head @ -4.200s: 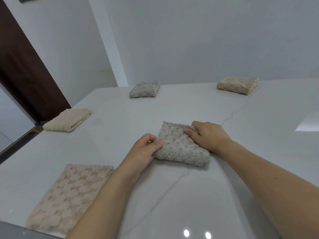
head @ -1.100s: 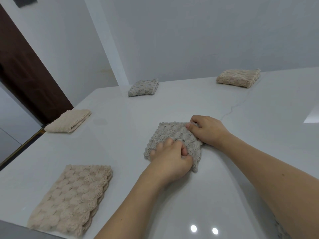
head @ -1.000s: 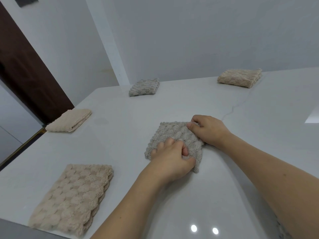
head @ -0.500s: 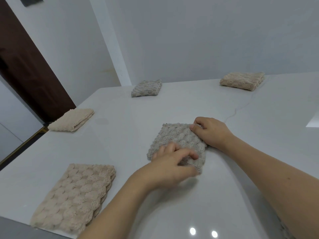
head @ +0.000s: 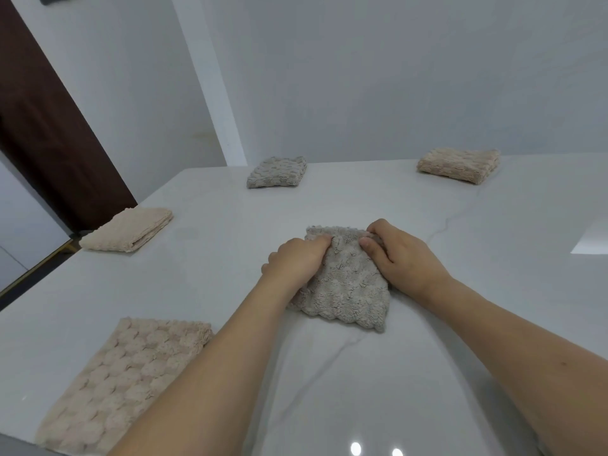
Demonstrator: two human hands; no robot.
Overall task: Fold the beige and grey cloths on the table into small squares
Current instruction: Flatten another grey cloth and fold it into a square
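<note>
- Table point(head: 427, 209): white stone-look top with thin grey veins; it carries five cloths, and its far edge meets a pale wall.
- Grey cloth point(head: 345, 284): folded into a small thick pad, lying near the middle of the surface. Its near edge is scalloped and rests on the surface; its far edge is bunched between the two hands.
- Left hand point(head: 296, 261): placed on the left side of the grey cloth, knuckles up, fingers curled over the cloth's far left corner and gripping the fabric there.
- Right hand point(head: 401, 255): placed on the right side of the grey cloth, fingers bent, thumb and fingertips pinching the cloth's far right corner.
- Both forearms reach in from the near edge, one on each side of the grey cloth.
- Flat beige cloth point(head: 121, 383): lies at the near left corner of the surface, a larger rectangle than the others, its near end at the table edge. It is well apart from the hands.
- Folded beige cloth point(head: 128, 228): a small pad at the left edge of the surface.
- Second grey cloth point(head: 276, 172): a small folded pad at the far edge, near the far left corner.
- Second folded beige cloth point(head: 459, 164): a small pad at the far edge, toward the right.
- Door point(head: 49, 133): dark brown, beyond the left edge of the table.
</note>
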